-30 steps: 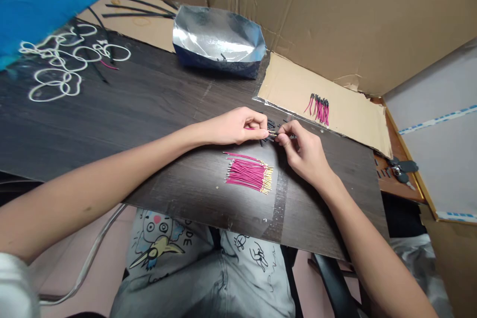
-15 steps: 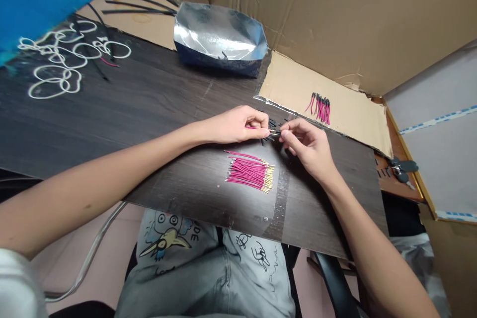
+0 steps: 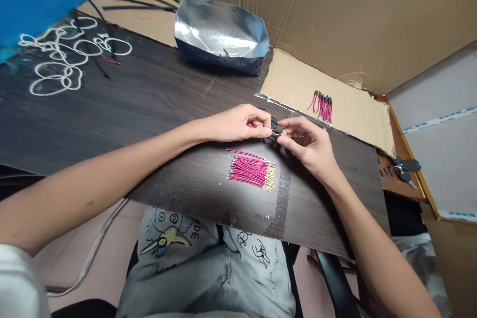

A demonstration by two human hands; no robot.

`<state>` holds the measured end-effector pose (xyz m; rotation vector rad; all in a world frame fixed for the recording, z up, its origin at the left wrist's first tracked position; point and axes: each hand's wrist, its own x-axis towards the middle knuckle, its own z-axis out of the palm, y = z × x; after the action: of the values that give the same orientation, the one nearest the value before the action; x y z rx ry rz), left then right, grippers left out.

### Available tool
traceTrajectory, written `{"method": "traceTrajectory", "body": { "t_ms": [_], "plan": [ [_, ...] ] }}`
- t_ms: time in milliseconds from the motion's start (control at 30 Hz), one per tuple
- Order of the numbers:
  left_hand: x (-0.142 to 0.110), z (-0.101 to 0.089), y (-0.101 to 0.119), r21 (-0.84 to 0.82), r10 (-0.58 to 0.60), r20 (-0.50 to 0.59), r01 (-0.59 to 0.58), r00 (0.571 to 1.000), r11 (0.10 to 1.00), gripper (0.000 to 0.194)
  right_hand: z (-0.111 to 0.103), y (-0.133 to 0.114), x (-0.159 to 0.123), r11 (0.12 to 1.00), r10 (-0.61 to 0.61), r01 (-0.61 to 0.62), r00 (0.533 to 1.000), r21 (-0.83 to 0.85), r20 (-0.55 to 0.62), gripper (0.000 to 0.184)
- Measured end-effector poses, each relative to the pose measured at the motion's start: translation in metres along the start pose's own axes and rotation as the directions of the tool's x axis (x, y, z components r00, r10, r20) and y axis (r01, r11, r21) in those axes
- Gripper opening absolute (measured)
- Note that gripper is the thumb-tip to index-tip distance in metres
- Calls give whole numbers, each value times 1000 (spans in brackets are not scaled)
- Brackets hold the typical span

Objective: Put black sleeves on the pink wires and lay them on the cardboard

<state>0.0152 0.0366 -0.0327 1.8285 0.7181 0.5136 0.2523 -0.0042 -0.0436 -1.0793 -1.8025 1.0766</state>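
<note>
My left hand is closed in a pinch around a red wire, and the wire's gold metal end sticks out toward the right. Close against that end, my right hand pinches with thumb and a finger what looks like a short black sleeve, mostly hidden by the fingertips. Its index finger is lifted apart from the thumb. Loose black sleeves lie on the table behind and beneath the fingertips. Nearer to me is a row of red wires, gold ends to the right.
An open silver-lined bag stands at the back. Red wires with black ends lie on a cardboard strip at right. White looped cords and black tubes are at left. Keys rest on the far right.
My right index finger has lifted away from the thumb, and the right fingertips sit slightly lower at the wire's gold end. My left hand keeps its pinch. The view has shifted slightly.
</note>
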Motion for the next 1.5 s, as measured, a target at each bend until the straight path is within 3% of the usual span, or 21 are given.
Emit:
{"method": "traceTrajectory", "body": {
  "t_ms": [167,533,1033,1333,1500],
  "plan": [
    [0,-1,-2,-82,-28,16,29,999,996,23,-8,2,1,997,10,-9,1000,78,-18,29],
    [1,-1,-3,-107,-25,5,25,1000,994,24,-10,-4,-1,1000,7,-7,1000,-18,-14,16],
    [0,1,1,-2,-2,-3,1,1000,1000,23,-8,-4,-1,997,-3,1,1000,-75,-22,15],
    [0,3,3,98,34,-11,-33,999,995,22,6,-7,-2,996,50,-52,998,-71,-26,15],
    [0,2,2,59,18,-12,-17,1000,998,22,-3,-7,-1,998,62,-62,998,33,-21,16]
  ]
}}
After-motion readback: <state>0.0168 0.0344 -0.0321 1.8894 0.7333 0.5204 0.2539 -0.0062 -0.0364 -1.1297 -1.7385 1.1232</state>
